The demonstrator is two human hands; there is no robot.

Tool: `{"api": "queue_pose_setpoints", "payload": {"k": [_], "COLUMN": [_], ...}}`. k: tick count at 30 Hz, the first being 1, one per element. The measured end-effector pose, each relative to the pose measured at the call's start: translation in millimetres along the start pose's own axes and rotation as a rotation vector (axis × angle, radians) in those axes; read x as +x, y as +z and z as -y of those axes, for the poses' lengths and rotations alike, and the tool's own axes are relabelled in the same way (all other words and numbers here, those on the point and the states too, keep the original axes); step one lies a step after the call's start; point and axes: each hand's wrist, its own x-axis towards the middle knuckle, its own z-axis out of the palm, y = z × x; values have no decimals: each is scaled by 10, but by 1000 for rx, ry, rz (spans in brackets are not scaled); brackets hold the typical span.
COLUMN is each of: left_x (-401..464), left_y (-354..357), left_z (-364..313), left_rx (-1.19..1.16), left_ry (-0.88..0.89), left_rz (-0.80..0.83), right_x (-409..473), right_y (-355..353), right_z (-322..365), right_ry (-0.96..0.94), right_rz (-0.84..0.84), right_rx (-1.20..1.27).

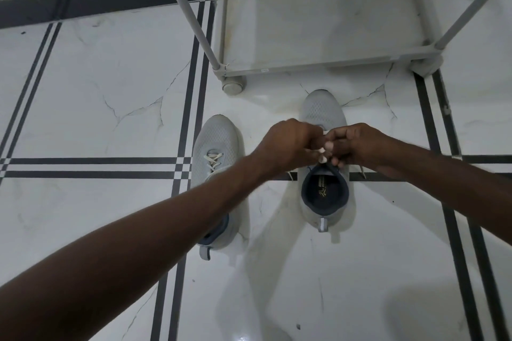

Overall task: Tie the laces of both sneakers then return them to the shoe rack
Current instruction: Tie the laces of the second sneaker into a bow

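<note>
Two light grey mesh sneakers stand on the tiled floor, toes pointing away from me. The left sneaker shows white laces crossed over its tongue; my left forearm hides its heel part. The right sneaker has a dark blue lining. Both hands meet over its tongue: my left hand and my right hand pinch its white laces between the fingertips. A loose lace end trails to the right of the shoe. The knot area is hidden by my fingers.
A grey shoe rack stands just beyond the sneakers; its bottom shelf is bare, with round feet and slanting poles. The floor is white marble tile with dark stripes, and a dark skirting runs along the far wall.
</note>
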Motion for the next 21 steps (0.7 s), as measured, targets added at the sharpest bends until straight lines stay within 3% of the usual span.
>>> {"api": "queue_pose_setpoints", "payload": {"k": [3, 10, 13, 16, 21], "left_x": [-94, -82, -81, -172, -420], "left_y": [202, 271, 228, 133, 81], "left_z": [-126, -212, -245, -93, 81], "left_rx": [124, -318, -528, -731, -847], "left_ry": [19, -356, -507, -780, -1008], "left_rz": [-177, -315, -320, -385, -337], "right_x": [-15, -43, -28, -47, -85], "right_y": [-5, -6, -14, -119, -212], "right_z": [43, 34, 5, -85, -260], "right_ry": [18, 0, -9, -25, -47], "right_rz": [8, 17, -107, -273, -423], "right_rx": [31, 18, 6, -91, -444]}}
